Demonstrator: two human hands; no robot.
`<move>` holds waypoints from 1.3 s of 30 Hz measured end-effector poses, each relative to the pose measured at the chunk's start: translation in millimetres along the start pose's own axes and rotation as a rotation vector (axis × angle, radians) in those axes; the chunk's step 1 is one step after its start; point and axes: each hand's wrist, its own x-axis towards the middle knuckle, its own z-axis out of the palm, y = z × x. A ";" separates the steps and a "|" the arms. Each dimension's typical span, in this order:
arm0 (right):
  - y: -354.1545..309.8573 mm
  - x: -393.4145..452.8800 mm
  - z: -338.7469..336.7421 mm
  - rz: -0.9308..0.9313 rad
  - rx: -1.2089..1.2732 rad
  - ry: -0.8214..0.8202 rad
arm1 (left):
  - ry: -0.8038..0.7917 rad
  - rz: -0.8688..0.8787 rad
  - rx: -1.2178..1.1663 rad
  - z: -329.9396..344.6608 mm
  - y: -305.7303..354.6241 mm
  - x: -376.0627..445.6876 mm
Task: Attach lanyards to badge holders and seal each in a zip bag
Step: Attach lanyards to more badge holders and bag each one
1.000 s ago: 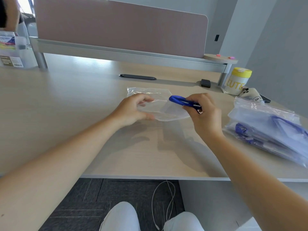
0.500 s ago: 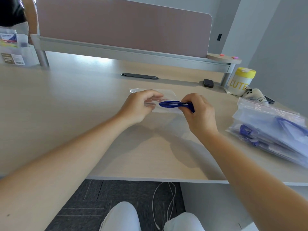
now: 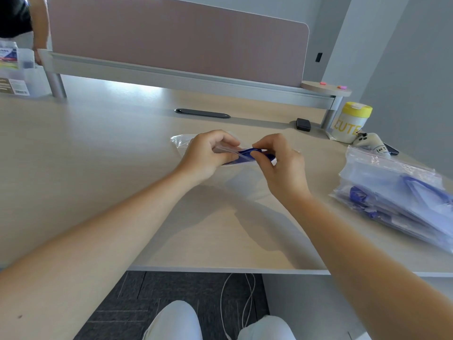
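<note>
Two bare hands, close together above the middle of the desk (image 3: 98,168), both curled on one clear zip bag (image 3: 181,141). Left hand (image 3: 208,153): fingers bent over the bag's open edge, thumb beneath, pinching the plastic near the zip strip. Right hand (image 3: 282,165): fingers and thumb closed narrowly on the blue lanyard (image 3: 247,153) and on the bag's mouth beside it; exact pinch between film and lanyard hard to tell. Lanyard lying between the two hands, partly inside the bag, its rest hidden under the right fingers. Badge holder not clearly made out through the film. Far end of the bag spread out past the left knuckles, resting on the desk.

Off to the right, well apart from the hands: a stack of filled zip bags (image 3: 402,192) with blue lanyards inside, lying flat near the desk's edge. Behind that stack, a white canister with a yellow lid (image 3: 350,121), and just beside it a small white toy figure (image 3: 370,141). Near the divider post, a small black object (image 3: 303,124).
</note>
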 end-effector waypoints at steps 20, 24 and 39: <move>5.0 25.2 -20.4 0.079 -0.395 -0.032 | 0.180 -0.052 -0.408 -23.1 32.5 11.3; -0.6 33.2 -24.6 0.070 -0.386 0.021 | 0.251 -0.076 -0.472 -29.6 33.9 14.1; -4.2 52.1 -26.8 0.260 -0.342 0.153 | 0.159 -0.299 -0.336 -30.0 5.9 12.9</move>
